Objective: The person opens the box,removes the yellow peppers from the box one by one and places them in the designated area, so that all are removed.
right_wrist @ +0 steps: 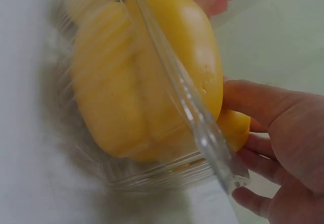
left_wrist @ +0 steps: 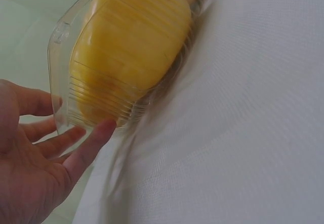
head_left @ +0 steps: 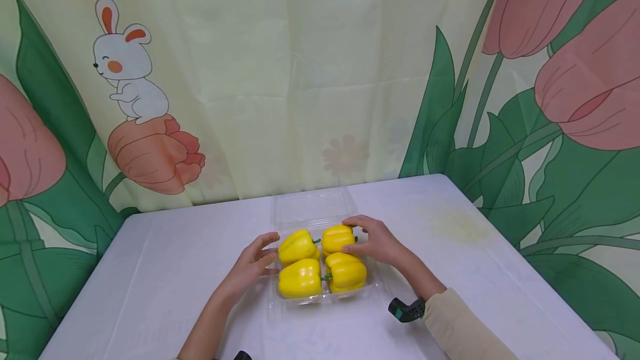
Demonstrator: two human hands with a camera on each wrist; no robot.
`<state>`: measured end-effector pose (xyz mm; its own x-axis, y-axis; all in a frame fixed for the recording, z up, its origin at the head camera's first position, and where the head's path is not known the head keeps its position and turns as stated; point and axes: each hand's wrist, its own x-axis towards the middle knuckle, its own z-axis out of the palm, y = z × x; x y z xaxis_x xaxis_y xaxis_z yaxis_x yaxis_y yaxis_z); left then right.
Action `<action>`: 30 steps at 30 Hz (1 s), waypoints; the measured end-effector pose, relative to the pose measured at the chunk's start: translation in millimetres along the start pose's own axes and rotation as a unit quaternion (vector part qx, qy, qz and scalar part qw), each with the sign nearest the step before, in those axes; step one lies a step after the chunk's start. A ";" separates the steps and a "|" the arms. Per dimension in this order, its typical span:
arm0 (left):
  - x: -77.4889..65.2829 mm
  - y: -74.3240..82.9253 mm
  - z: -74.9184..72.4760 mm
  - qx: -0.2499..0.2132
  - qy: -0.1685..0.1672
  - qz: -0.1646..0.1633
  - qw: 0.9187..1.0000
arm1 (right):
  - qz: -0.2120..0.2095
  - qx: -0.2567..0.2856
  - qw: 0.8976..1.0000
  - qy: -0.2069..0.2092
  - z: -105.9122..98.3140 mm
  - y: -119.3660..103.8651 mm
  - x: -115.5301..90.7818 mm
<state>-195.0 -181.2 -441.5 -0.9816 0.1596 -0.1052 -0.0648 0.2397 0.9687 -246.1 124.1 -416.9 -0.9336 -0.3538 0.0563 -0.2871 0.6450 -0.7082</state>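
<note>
Several glossy yellow bell peppers with green stems lie in a clear plastic clamshell box (head_left: 345, 296), two to each row. My right hand (head_left: 376, 241) holds the back right bell pepper (head_left: 336, 238), thumb on its near side and fingers on its far side. In the right wrist view the front right bell pepper (right_wrist: 172, 57) hides part of that hold. Beside the box's left wall, my left hand (head_left: 250, 265) has its fingers spread. Its fingertips touch the clear wall next to a bell pepper (left_wrist: 131, 41) in the left wrist view.
The box's clear lid (head_left: 312, 207) lies folded back behind it. A white cloth covers the table (head_left: 175, 276). Behind the table hangs a curtain (head_left: 240, 71) printed with tulips and a rabbit. A black wrist camera (head_left: 407, 310) sits by the right sleeve.
</note>
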 end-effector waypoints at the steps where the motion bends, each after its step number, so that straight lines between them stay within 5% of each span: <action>1: 0.0 -0.1 -0.1 0.001 0.000 0.000 1.000 | 0.003 -0.008 1.000 -0.001 -0.4 -1.2 0.2; 18: 1.1 -0.2 0.2 -0.003 0.005 -0.004 1.000 | 0.001 -0.065 0.998 -0.014 -0.8 -6.3 2.5; 30: 1.2 -0.3 0.3 -0.001 0.008 -0.005 1.000 | -0.032 -0.066 0.997 0.028 2.9 -4.0 0.6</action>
<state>-196.1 -180.8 -442.0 -0.9836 0.1416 -0.1120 -0.0757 0.2397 0.9679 -244.9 119.4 -416.1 -0.9219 -0.3616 0.1394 -0.3686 0.7072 -0.6033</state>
